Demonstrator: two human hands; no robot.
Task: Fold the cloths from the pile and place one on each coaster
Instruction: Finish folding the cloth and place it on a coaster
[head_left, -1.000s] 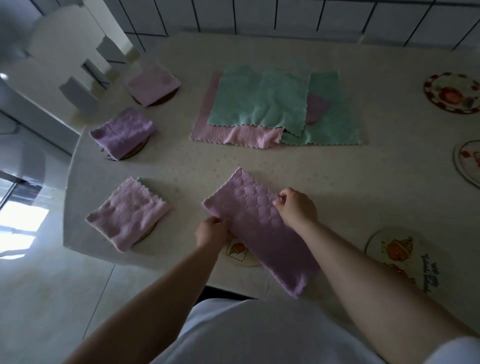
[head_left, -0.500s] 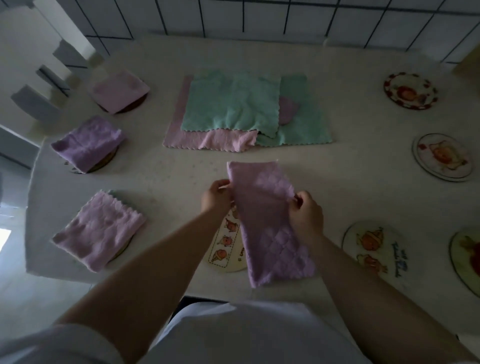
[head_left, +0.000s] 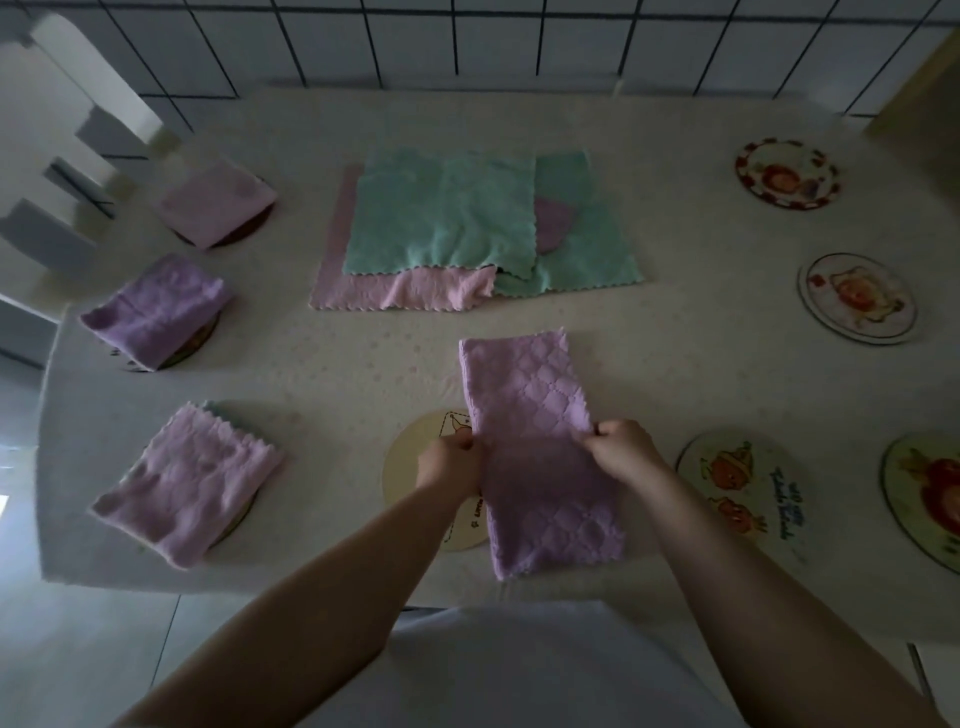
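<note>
I pinch the long lilac cloth (head_left: 535, 447) at its two side edges, left hand (head_left: 451, 462) and right hand (head_left: 621, 449), so it lies half over the bare coaster (head_left: 415, 467), lined up for the cross fold.

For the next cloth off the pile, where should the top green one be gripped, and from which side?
Best guess: pinch the top green cloth at its two near corners along the scalloped front edge, coming from the person's side. That edge lies free over the pink cloth, and the right corner overhangs the lower green cloth.
</note>
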